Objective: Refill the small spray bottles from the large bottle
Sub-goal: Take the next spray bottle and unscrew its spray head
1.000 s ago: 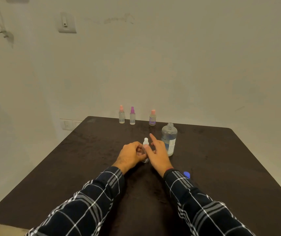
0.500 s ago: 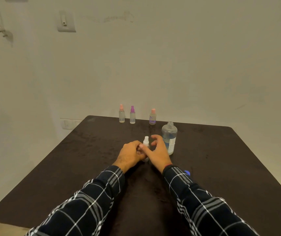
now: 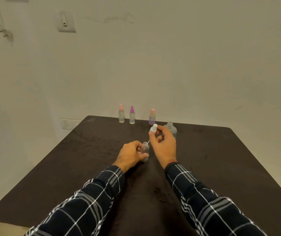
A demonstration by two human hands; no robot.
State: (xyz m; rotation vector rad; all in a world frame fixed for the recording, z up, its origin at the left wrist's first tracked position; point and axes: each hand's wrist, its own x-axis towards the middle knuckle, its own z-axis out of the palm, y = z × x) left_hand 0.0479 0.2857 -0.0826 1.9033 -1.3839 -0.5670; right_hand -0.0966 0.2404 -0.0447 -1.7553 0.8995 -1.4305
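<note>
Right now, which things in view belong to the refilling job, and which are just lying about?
In the job: small clear bottle, gripped by left hand; white spray head, pinched by right hand; large bottle, uncapped; pink-capped bottle, purple-capped bottle and labelled bottle at the far edge of the table.
Just there: wall switch; wall socket.

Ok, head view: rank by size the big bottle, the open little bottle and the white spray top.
Largest, the big bottle, partly behind the right hand.
Then the open little bottle, nearer the camera, so less sure.
Smallest, the white spray top.
</note>
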